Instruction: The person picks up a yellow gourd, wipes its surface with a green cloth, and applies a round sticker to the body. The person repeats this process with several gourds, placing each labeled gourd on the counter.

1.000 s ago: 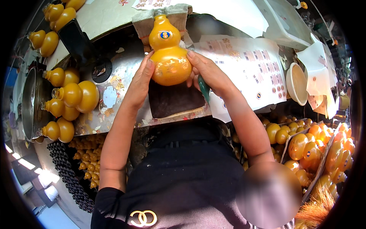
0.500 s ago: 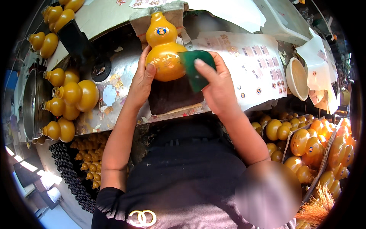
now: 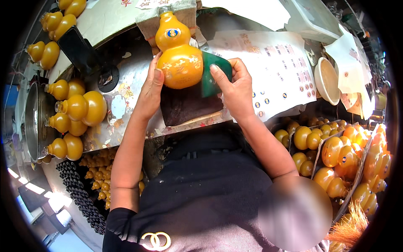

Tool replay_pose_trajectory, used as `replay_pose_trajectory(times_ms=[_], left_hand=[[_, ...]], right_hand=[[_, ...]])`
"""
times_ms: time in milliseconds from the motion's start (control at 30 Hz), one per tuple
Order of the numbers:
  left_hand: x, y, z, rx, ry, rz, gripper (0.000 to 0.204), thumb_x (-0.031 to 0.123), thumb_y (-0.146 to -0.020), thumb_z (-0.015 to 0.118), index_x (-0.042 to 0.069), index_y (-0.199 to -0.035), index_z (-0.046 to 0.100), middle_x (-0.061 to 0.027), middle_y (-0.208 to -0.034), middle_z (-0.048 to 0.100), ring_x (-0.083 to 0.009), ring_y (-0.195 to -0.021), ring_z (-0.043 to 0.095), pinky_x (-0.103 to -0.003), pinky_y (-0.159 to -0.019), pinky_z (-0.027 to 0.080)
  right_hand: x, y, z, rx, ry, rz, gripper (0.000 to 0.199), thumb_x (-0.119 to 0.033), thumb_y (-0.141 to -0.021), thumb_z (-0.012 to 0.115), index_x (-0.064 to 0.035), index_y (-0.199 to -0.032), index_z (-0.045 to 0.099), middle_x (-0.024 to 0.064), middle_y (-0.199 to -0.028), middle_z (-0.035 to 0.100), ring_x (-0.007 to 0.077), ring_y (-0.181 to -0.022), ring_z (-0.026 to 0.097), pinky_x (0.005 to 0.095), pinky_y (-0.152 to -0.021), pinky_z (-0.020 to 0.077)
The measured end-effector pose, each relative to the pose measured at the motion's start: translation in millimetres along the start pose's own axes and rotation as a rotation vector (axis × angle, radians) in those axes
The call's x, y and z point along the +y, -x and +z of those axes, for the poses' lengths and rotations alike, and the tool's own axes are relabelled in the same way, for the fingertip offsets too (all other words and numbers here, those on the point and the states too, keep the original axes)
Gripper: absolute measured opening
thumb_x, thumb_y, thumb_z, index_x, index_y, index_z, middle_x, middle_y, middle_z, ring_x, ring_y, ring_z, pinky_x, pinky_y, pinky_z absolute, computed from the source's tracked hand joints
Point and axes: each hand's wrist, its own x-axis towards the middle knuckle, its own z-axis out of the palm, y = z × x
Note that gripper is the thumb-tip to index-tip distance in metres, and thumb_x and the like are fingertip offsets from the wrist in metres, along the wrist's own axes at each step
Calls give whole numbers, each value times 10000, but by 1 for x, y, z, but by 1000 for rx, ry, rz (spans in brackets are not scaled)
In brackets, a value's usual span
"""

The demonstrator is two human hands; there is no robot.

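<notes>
A person is holding up a shiny orange gourd bottle (image 3: 179, 59) over the surface (image 3: 126, 90). The bottle is shaped like two balls, a small one on top of a big one. It is standing almost straight up, in the far middle of the scene.

The left hand (image 3: 149, 94) is curled against the left side of the big ball, holding it steady. The right hand (image 3: 235, 90) is gripping a green pad (image 3: 212, 75) and pressing it against the right side of the bottle. A dark cloth (image 3: 184, 107) is lying on the surface right under the bottle.

More orange gourd bottles (image 3: 73, 117) are lying in a bunch on the left. Lots more are sitting in boxes (image 3: 344, 155) on the right. A white paper sheet with dots (image 3: 277, 71) is lying to the right of the hands, and a pale bowl (image 3: 327, 80) is sitting further right.

The bottle looks smooth and slippery. The left hand is only touching one side, so if the right hand is pushing too hard with the pad, the bottle could slide out and drop. It could then bang on the surface and maybe crack. The pad could also slip off the round side.
</notes>
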Motion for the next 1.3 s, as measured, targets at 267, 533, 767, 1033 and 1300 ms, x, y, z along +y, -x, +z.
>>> replay_pose_trajectory(times_ms=[267,533,767,1033,1300], left_hand=[[5,-7,-2,73,148,-51,821,571,-949,453,-11,-1478,219,-168,-1422,407,-222,-1330,389,-332,-1107,280],[18,-14,6,83,135,-121,765,528,-950,488,-8,-1455,282,-142,-1355,486,-193,-1262,463,-309,-1075,320],[19,-24,-12,-33,191,-179,632,482,-989,435,9,-1405,380,-94,-1322,522,-157,-1247,458,-294,-1077,297],[26,-31,-13,-124,274,-254,534,448,-998,429,41,-1344,448,-71,-1242,551,-141,-1155,512,-287,-1016,366],[28,-33,-16,-157,318,-288,540,452,-1001,416,65,-1378,412,-81,-1285,527,-157,-1189,499,-296,-1036,357]], right_hand=[[-24,-3,3,-38,115,-423,249,-191,-891,663,-52,-1081,583,60,-891,633,141,-828,596,277,-775,482],[-26,-29,2,-107,360,-400,255,-199,-871,676,-28,-1037,584,134,-876,646,216,-789,632,315,-741,500],[-17,-21,4,186,544,-789,262,-62,-797,697,-51,-1044,609,125,-927,622,290,-834,614,348,-744,498],[-17,26,54,-9,823,-1079,385,8,-635,724,-92,-1006,699,26,-894,574,181,-721,586,300,-606,462],[-15,30,69,-219,837,-1045,330,-23,-661,707,-106,-980,676,16,-880,590,181,-694,578,313,-610,458]])
